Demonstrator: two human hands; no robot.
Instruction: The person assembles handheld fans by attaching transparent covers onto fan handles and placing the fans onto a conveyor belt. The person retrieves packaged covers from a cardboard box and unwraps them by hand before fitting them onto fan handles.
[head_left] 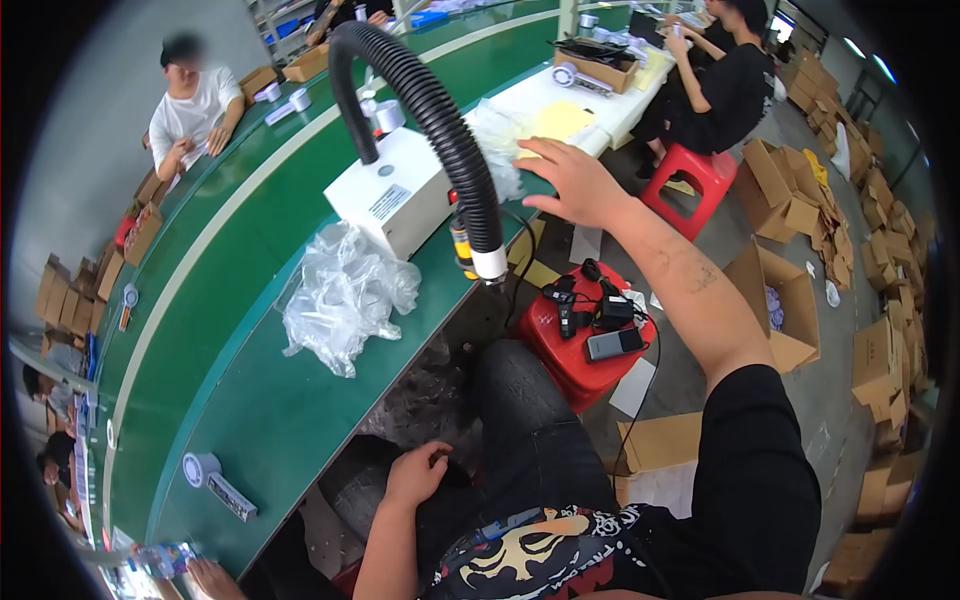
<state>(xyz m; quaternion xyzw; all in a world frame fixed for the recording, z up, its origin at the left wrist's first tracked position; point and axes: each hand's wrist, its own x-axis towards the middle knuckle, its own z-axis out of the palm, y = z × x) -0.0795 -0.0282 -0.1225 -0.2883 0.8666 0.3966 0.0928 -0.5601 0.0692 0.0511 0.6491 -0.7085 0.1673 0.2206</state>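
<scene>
Your right hand (570,185), spread near the white table (610,110), is well apart from your left hand (415,472), loosely parted over your lap (525,420). Green bench (260,420): plastic bags (345,300) (crumpled). Cartons (875,370) crowd the floor (825,440).

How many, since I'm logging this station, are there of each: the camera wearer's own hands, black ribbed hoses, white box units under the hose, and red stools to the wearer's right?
Wearer's hands: 2 (left hand, right hand)
Black ribbed hose: 1
White box unit: 1
Red stools: 2 (near stool, co-worker's stool)
Total: 6
</scene>
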